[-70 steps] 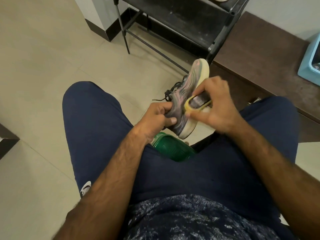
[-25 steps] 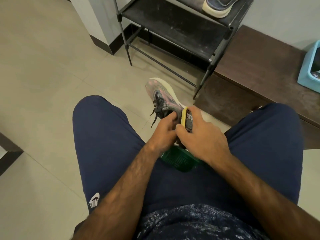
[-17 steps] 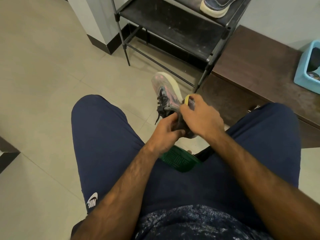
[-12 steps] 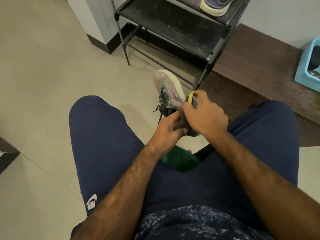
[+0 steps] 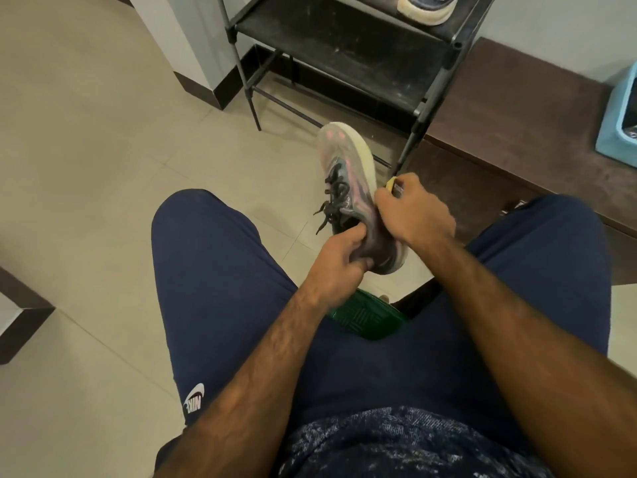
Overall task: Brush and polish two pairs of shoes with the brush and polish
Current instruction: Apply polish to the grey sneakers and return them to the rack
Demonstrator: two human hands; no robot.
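Seated person, view looking down over the lap. Left hand (image 5: 339,257) grips the heel end of a grey-and-pink sneaker (image 5: 348,174) with a pale foam sole and dark laces. The thumb is on the ankle opening side and the fingers (image 5: 362,262) are curled under the heel, holding it. The grey-and-pink sneaker is in the air in front of the knees, above the floor, toe pointing up and away, sole edge facing right, laces hanging loose on the left side.

Right hand (image 5: 413,215) is pressed against the sneaker's right side near mid-length. Its fingers are curled tight round a small yellow-rimmed dark object (image 5: 393,184), and only the top corner of it sticks out above the knuckles. Cannot tell if it is the brush or the polish. Contact between it and the sneaker is hidden by the hand.

Navy blue trousers (image 5: 213,270) with a white logo cover both thighs. A green plastic piece with a moulded cross-hatch pattern (image 5: 365,317) shows between the thighs, partly hidden under the left wrist.

Beige tiled floor (image 5: 103,167). A black metal shoe rack (image 5: 344,53) stands beyond the sneaker, with a dark blue shoe with a cream sole (image 5: 425,6) on its upper shelf, cut off by the frame. A dark brown wooden surface (image 5: 517,108) sits right of the rack, with a light blue plastic tub (image 5: 620,122) on it at the right edge.
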